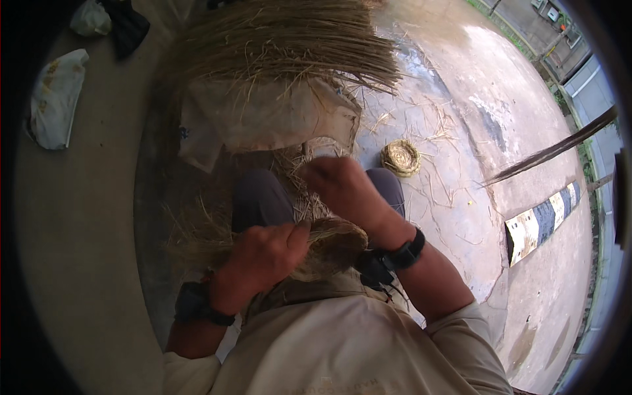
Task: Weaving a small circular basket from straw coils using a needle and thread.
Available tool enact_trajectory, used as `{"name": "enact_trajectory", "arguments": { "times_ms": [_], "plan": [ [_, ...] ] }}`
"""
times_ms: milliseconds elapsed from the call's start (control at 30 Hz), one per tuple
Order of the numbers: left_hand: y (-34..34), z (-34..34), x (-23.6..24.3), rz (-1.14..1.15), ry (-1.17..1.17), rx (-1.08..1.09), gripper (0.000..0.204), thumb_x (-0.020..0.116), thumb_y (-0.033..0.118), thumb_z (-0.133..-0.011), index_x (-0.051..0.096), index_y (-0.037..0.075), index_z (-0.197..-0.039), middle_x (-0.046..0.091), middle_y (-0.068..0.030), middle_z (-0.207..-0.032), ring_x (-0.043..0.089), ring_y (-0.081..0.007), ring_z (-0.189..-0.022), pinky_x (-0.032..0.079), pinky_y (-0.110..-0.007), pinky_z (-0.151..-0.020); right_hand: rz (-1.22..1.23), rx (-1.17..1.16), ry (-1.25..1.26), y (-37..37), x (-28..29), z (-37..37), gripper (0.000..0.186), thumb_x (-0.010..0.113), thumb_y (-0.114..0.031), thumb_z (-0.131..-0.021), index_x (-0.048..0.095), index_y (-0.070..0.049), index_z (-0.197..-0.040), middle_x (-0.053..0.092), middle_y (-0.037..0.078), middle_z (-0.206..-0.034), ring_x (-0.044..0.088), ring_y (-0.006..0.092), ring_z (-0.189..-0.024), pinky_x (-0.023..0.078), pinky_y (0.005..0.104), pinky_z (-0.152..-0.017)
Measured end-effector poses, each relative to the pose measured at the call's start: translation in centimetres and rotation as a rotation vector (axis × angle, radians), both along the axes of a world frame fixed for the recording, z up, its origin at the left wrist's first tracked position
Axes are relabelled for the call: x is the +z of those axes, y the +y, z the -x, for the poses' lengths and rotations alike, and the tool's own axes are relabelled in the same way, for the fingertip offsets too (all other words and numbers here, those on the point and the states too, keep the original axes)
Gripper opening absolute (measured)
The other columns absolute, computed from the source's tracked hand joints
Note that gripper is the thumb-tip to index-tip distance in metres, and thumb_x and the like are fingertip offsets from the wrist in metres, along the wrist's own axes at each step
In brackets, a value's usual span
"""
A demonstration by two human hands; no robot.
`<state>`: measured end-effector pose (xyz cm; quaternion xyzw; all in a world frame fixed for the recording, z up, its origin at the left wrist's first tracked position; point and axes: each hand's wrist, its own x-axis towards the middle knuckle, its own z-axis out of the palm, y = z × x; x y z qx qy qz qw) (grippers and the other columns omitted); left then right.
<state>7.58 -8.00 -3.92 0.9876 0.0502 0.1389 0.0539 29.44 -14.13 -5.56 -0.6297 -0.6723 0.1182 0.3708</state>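
A partly woven straw basket (339, 245) lies in my lap, with loose straw (201, 238) sticking out to its left. At its left side my left hand (268, 253) is closed, thumb pressed on the straw at the rim. My right hand (339, 184) is raised above the far side of the basket, over the gap between my knees. Its fingers are curled together and a little blurred; what they pinch, if anything, is hidden.
A big bundle of straw (283, 43) lies across a pale sheet (270, 118) ahead of my knees. A small round straw basket (401, 158) sits on the concrete beyond my right knee, among scattered stalks. White bags (59, 99) lie at far left; a striped block (543, 222) stands right.
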Motion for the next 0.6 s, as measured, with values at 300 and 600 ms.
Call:
{"name": "enact_trajectory", "arguments": {
  "times_ms": [300, 600],
  "plan": [
    [1.9, 1.9, -0.3, 0.007, 0.109, 0.090, 0.027, 0.073, 0.011, -0.086, 0.068, 0.003, -0.112, 0.069, -0.0128, -0.091, 0.070, -0.0305, -0.072, 0.053, -0.045, -0.057, 0.070, 0.015, 1.258, -3.0, 4.9, 2.6, 0.024, 0.064, -0.020, -0.105, 0.073, 0.002, -0.112, 0.072, 0.012, -0.082, 0.071, 0.0175, -0.070, 0.056, 0.0326, -0.061],
    [13.6, 14.5, 4.7, -0.174, 0.355, 0.657, 0.028, 0.066, 0.014, -0.096, 0.063, 0.005, -0.122, 0.070, -0.0182, -0.091, 0.071, -0.0360, -0.079, 0.056, -0.048, -0.065, 0.291, -0.232, -0.230, -14.8, 5.7, -8.3, 0.019, 0.071, -0.010, -0.093, 0.075, -0.007, -0.112, 0.073, 0.018, -0.084, 0.070, 0.0364, -0.069, 0.056, 0.0433, -0.062]
  ]
}}
